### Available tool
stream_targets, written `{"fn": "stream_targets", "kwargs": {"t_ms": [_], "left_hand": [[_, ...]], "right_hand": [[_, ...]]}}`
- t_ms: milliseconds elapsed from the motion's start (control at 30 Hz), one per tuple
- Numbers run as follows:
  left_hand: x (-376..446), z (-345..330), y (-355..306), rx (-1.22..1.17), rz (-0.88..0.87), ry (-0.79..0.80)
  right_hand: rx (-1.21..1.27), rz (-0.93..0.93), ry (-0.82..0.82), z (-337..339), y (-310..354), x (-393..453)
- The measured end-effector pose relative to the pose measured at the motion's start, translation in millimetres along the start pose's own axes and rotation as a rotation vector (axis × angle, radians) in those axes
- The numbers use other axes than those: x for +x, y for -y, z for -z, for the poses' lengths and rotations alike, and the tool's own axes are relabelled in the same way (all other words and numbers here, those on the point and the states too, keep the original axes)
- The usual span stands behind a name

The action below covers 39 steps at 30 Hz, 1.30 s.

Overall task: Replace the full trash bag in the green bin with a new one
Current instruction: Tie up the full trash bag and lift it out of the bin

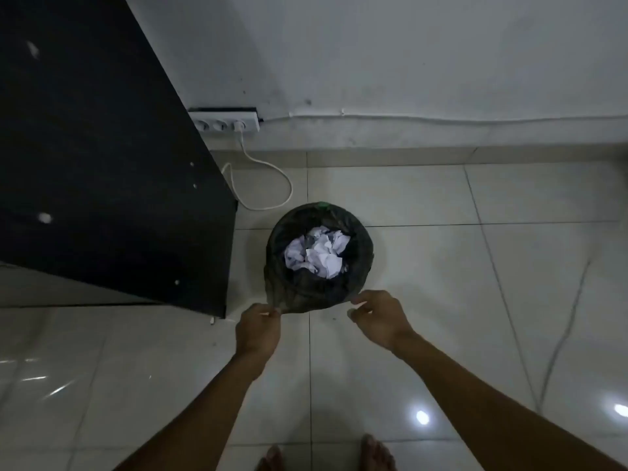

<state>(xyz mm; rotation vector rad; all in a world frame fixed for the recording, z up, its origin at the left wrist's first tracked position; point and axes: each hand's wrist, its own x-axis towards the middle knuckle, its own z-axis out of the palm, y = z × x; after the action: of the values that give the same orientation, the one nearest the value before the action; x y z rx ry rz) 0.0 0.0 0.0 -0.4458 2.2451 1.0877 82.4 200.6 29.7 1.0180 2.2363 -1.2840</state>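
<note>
A black trash bag [306, 294] lines the green bin [322, 207], of which only a sliver of rim shows at the far side. Crumpled white paper [317, 253] fills the bag. My left hand [258, 329] pinches the near left edge of the bag's folded-over rim. At the near right edge my right hand [377, 319] has its fingers curled and its fingertips touch the bag's hem; a firm grip cannot be made out.
A black cabinet [112, 171] stands close to the left of the bin. A white power strip [226, 122] sits on the wall skirting, and its cable [272, 185] loops on the tiles behind the bin. My bare feet [326, 453] are at the bottom edge.
</note>
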Motion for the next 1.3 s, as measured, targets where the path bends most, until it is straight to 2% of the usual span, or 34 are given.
{"fn": "stream_targets", "kwargs": {"t_ms": [100, 133, 200, 267, 300, 333, 367, 467, 500, 533, 667, 800, 900, 967, 1067, 1133, 1200, 1300], "left_hand": [[52, -20, 18, -0.079, 0.061, -0.095], [68, -27, 22, -0.183, 0.109, -0.095], [95, -34, 25, -0.431, 0.189, -0.007], [111, -39, 30, -0.603, 0.183, 0.112], [124, -39, 32, -0.671, 0.176, 0.179], [134, -36, 32, -0.709, 0.185, 0.267], [143, -34, 35, -0.719, 0.182, 0.348], [152, -20, 39, -0.665, 0.139, 0.547], [151, -14, 38, -0.641, 0.106, 0.597], [147, -7, 36, -0.636, 0.081, 0.637], [125, 8, 28, -0.736, 0.040, 0.677], [122, 7, 24, -0.747, 0.075, 0.626], [114, 0, 5, -0.820, 0.080, 0.584], [99, -8, -13, -0.905, 0.080, 0.588], [70, -27, -40, -1.072, 0.086, 0.591], [59, -40, -49, -1.114, 0.075, 0.588], [53, -45, -54, -1.132, 0.064, 0.577], [57, -43, -54, -1.172, 0.072, 0.538]], "right_hand": [[-0.093, 0.095, -0.162, -24, -19, 47], [-0.077, 0.077, -0.224, -33, -26, 62], [-0.013, 0.050, -0.412, -46, -34, 81], [0.080, 0.007, -0.651, -61, -49, 100], [0.192, -0.043, -0.689, -64, -54, 113], [0.371, -0.107, -0.650, -63, -56, 125], [0.583, -0.174, -0.538, -63, -61, 137], [1.099, -0.294, 0.030, -51, -73, 152], [1.209, -0.290, 0.153, -44, -74, 152], [1.271, -0.289, 0.191, -39, -73, 149], [1.184, -0.325, 0.049, -32, -73, 136], [1.316, -0.370, -0.013, -20, -84, 136], [1.169, -0.439, -0.088, -19, -82, 127], [0.972, -0.439, -0.004, -24, -72, 113], [0.849, -0.437, 0.354, -36, -52, 98], [0.792, -0.421, 0.511, -44, -41, 94], [0.831, -0.391, 0.498, -53, -34, 93], [0.974, -0.385, 0.347, -58, -36, 97]]}}
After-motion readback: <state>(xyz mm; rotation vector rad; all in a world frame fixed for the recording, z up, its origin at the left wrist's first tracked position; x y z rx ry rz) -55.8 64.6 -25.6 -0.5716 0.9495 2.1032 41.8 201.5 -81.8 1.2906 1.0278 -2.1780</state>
